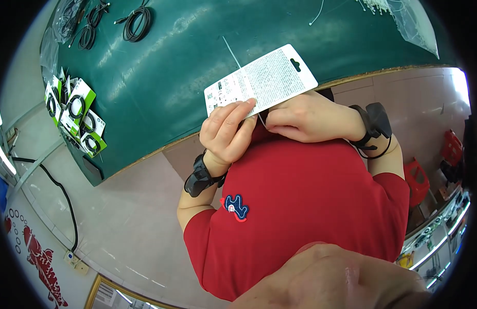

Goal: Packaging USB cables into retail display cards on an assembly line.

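Observation:
My left hand (229, 130) is closed on the lower edge of a white printed packaging card (266, 77), thumb and fingers pinching it. The card is tilted over the table edge, its hang hole at the upper right. Close beside it, my right hand (305, 117) is curled shut below the card's right half. A thin white strip (261, 119), looking like a cable tie, bends between the hands and runs into the right fingertips, which are partly hidden. Another thin white cable tie (231, 51) sticks out past the card's far edge on the green table.
Carded black cables (79, 113) with green-and-white backing pile up at the table's left. Coiled black cables (137, 24) lie at the far left. A clear bag (416, 26) with white cable ties lies far right. The wooden table edge (151, 153) passes just below my hands.

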Tool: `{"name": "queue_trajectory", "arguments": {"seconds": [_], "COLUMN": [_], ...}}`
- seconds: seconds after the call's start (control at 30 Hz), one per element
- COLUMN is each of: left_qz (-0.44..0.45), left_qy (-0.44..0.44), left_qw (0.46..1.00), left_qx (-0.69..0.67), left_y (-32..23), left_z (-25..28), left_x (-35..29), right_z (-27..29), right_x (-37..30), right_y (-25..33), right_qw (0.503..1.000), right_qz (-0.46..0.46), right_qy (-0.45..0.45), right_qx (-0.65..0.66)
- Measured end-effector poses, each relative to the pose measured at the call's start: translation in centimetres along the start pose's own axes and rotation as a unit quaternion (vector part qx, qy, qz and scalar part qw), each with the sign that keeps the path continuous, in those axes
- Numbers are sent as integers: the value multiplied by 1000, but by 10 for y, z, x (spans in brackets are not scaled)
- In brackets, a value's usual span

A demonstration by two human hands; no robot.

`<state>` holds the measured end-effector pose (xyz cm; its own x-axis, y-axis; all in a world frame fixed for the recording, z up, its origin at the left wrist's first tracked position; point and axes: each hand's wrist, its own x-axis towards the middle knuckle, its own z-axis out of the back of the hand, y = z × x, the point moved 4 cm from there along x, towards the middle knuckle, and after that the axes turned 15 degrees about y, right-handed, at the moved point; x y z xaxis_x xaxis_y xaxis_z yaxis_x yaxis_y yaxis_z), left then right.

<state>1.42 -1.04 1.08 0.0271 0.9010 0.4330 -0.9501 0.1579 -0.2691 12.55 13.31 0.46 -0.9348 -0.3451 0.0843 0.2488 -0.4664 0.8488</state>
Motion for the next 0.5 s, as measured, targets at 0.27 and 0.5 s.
{"name": "queue_trajectory", "arguments": {"seconds": [0.27, 0.5], "left_qz": [-7, -7], "left_qy": [6, -6], "left_qw": [1000, 1000], "left_qx": [2, -4], "left_y": [0, 2], "left_z": [1, 8], "left_x": [2, 12], "right_z": [7, 17], "right_x": [1, 1], "right_y": [2, 4], "right_qw": [998, 993], "right_qz": [11, 62], "right_qy": [52, 33], "right_qx": [37, 91]}}
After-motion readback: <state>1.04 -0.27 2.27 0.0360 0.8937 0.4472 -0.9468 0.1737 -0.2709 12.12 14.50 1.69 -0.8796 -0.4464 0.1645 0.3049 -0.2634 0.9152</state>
